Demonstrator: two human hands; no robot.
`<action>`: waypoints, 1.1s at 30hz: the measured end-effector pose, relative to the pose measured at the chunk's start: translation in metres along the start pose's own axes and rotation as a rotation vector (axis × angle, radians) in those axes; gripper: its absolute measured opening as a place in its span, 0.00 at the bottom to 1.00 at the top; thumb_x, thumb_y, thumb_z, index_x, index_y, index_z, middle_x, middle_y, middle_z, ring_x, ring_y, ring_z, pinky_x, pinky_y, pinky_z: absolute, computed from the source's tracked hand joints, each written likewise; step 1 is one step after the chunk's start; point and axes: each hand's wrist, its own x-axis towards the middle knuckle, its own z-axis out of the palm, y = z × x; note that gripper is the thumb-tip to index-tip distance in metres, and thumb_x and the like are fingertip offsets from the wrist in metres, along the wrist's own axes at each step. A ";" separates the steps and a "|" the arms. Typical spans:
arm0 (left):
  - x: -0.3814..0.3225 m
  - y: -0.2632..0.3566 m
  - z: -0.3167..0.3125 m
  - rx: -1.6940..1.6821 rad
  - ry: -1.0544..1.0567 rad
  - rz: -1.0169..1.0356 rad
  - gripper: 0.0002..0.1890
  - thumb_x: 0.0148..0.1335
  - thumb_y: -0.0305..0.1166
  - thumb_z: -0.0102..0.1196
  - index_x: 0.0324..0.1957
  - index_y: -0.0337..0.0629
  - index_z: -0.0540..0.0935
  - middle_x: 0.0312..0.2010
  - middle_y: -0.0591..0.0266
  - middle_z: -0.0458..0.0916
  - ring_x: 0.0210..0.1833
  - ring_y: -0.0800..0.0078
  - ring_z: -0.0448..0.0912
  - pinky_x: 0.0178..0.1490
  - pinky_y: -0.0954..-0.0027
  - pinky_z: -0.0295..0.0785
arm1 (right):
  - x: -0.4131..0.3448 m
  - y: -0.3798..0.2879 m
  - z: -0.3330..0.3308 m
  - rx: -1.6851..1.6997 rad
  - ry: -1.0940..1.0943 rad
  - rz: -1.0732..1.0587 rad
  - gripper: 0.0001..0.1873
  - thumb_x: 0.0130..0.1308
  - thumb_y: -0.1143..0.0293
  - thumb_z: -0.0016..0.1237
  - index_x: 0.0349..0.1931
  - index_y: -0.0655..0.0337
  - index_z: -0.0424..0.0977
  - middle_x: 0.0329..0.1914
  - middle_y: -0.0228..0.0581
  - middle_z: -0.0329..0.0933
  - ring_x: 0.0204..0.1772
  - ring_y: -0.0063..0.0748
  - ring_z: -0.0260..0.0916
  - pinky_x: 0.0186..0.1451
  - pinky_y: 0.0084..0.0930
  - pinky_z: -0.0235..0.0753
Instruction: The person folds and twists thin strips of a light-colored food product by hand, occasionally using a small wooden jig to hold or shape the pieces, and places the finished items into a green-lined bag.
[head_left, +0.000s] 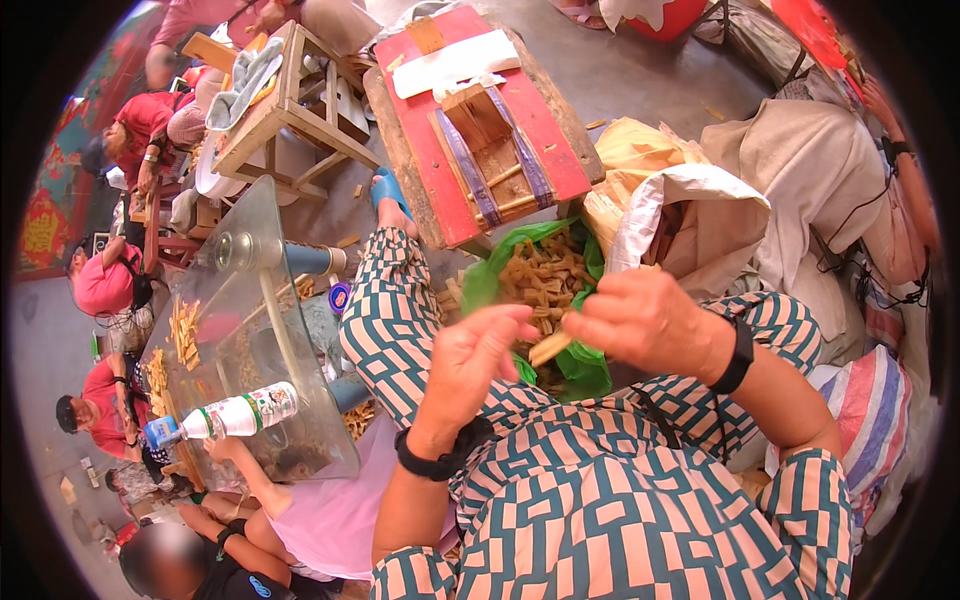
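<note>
My left hand (476, 352) hovers over my lap with its fingers loosely curled and apart; nothing shows in it. To its right my right hand (637, 319) is closed, palm down. A short pale wood piece (551, 348) shows at its fingertips, slightly blurred. Below and beyond both hands, a green plastic bag (480, 283) stands between my legs, its mouth spread. Many similar short wood pieces (546, 274) fill it. Past the bag is a wooden bench (390, 142) topped by a red board (559, 161). On the board, purple straps (459, 161) run beside a wooden block (477, 118).
An open white woven sack (694, 262) stands right of the bag. Left of my leg is a glass table (259, 315) bearing wood strips (184, 334) and a lying bottle (247, 411). A striped sack (870, 427) sits at my right. Several people sit around.
</note>
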 end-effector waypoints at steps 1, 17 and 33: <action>-0.003 0.001 0.004 -0.087 -0.082 -0.084 0.17 0.76 0.37 0.51 0.55 0.33 0.81 0.38 0.59 0.87 0.24 0.84 0.76 0.28 0.82 0.72 | 0.001 -0.009 -0.002 -0.044 -0.016 -0.065 0.09 0.57 0.68 0.53 0.38 0.57 0.76 0.25 0.28 0.69 0.31 0.28 0.72 0.31 0.26 0.74; -0.058 -0.008 0.012 -0.294 -0.329 -0.154 0.08 0.73 0.31 0.54 0.40 0.37 0.83 0.21 0.72 0.78 0.21 0.88 0.74 0.25 0.85 0.69 | -0.012 -0.042 0.011 0.171 0.071 0.128 0.13 0.48 0.81 0.53 0.37 0.63 0.77 0.26 0.39 0.75 0.28 0.43 0.73 0.31 0.37 0.73; -0.089 0.086 0.019 -0.851 -0.599 0.976 0.10 0.62 0.32 0.67 0.35 0.36 0.83 0.38 0.49 0.83 0.46 0.57 0.80 0.46 0.62 0.74 | 0.034 -0.088 -0.084 0.199 0.183 0.098 0.14 0.69 0.68 0.46 0.48 0.68 0.76 0.27 0.44 0.74 0.34 0.40 0.73 0.42 0.37 0.73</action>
